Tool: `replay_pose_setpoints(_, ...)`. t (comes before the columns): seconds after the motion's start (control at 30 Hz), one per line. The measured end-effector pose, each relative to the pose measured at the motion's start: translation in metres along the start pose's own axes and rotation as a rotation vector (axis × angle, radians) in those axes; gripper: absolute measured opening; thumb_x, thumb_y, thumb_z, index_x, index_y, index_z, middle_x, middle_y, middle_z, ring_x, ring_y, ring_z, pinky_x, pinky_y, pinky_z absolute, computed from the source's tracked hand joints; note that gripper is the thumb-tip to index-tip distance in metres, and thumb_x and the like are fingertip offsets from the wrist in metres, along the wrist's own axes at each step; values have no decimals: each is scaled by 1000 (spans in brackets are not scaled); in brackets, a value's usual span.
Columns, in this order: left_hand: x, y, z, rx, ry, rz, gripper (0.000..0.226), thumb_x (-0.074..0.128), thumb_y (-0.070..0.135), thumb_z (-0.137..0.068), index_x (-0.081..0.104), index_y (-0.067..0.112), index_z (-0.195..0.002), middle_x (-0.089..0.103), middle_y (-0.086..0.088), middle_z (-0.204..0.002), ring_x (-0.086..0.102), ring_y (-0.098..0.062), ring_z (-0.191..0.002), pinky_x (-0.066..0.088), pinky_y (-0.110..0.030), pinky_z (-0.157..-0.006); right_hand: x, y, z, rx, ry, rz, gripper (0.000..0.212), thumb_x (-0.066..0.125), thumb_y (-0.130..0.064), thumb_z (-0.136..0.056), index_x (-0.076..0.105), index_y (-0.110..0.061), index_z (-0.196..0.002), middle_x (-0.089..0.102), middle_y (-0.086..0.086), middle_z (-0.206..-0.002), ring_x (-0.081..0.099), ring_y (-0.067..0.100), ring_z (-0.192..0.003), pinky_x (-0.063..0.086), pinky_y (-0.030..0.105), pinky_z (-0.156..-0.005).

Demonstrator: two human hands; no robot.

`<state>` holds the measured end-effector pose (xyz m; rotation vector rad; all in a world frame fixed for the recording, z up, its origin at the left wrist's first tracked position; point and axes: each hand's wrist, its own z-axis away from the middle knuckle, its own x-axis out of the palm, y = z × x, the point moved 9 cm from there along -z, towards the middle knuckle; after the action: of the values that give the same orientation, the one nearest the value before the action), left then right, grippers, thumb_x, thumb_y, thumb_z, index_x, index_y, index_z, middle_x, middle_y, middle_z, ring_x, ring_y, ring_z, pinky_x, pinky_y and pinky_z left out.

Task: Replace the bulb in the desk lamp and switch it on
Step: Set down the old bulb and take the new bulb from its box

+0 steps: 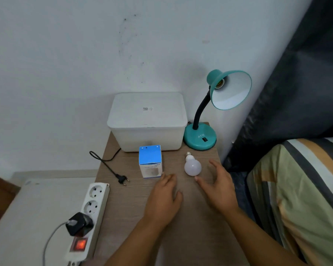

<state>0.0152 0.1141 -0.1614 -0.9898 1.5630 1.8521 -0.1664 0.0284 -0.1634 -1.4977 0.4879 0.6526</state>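
A teal desk lamp (pixel 200 139) stands at the back right of the wooden table (pixel 181 227); its shade (pixel 231 89) faces me and the socket inside holds no bulb. A white bulb (pixel 192 166) lies on the table in front of the lamp, screw base pointing away. A blue and white bulb box (pixel 150 161) stands upright to its left. My left hand (pixel 162 198) rests flat just below the box, fingertips near it. My right hand (pixel 217 187) hovers open beside the bulb, thumb tip almost at it. The lamp's black plug (pixel 122 179) lies unplugged on the table.
A white lidded plastic box (pixel 147 120) sits at the back against the wall. A white power strip (pixel 90 214) lies along the table's left edge, its red switch lit and a black adapter plugged in. Striped bedding (pixel 300 198) borders the right side.
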Motion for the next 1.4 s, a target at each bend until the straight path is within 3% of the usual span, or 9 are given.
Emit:
replay_pose_setpoints(0.17,-28,-33,25,-171,174,148,53,60,29,-97,46,22,-148,50,3,-149,43,-11,-137,32,-24,-112,1,-31,7,-81,9,0,72,72,-56,-79,42,-37,-141,47,-9,-146,41,12,-133,38,44,-111)
replay_pose_setpoints(0.3,-50,-60,28,-301,357,293,56,67,25,-90,51,21,-144,56,1,-141,51,-16,-129,44,-32,-107,11,-64,5,-161,-48,-45,58,74,-40,-85,50,-31,-137,52,-11,-137,41,1,-121,32,23,-102)
replay_pose_setpoints(0.4,-64,-68,21,-342,423,363,66,75,22,-85,48,17,-145,52,-1,-143,48,-19,-133,39,-26,-104,26,-84,-2,-196,-121,-86,55,72,-43,-86,53,-32,-136,55,-10,-137,48,8,-126,40,31,-105)
replay_pose_setpoints(0.53,-69,-74,2,-373,383,455,78,83,26,-80,45,14,-147,52,-1,-145,47,-19,-136,31,-15,-95,51,-112,-15,-268,-232,-85,55,71,-42,-87,53,-33,-138,55,-12,-141,47,5,-128,41,28,-104)
replay_pose_setpoints(0.63,-67,-81,-9,-306,385,547,45,84,24,-79,58,27,-116,65,15,-118,64,-8,-109,45,-7,-80,65,-125,-23,-291,-299,-88,54,72,-40,-86,55,-32,-137,54,-15,-141,48,2,-128,43,32,-107)
replay_pose_setpoints(0.8,-60,-87,-20,-227,361,676,48,78,18,-86,61,31,-129,72,15,-112,69,0,-103,58,-29,-90,78,-123,-28,-280,-346,-60,52,71,-45,-85,58,-36,-135,58,-16,-137,55,7,-122,49,35,-102)
replay_pose_setpoints(1.13,-54,-94,-25,-200,343,727,56,74,10,-89,56,33,-137,72,22,-109,70,0,-104,57,-27,-92,80,-121,-31,-265,-314,-81,39,75,-37,-84,69,-30,-122,66,-16,-125,55,-9,-102,39,1,-83)
replay_pose_setpoints(1.27,-53,-97,-28,-198,335,699,57,74,10,-90,56,23,-142,74,13,-113,70,0,-103,58,-27,-91,75,-122,-35,-217,-264,-123,28,68,-33,-90,73,-26,-117,69,-12,-118,59,-6,-100,42,2,-74)
replay_pose_setpoints(1.4,-54,-97,-28,-203,335,693,55,73,11,-90,57,23,-142,75,10,-113,71,0,-100,58,-23,-89,75,-126,-32,-259,-292,-75,37,73,-43,-85,71,-29,-118,68,-13,-122,58,0,-113,48,24,-96)
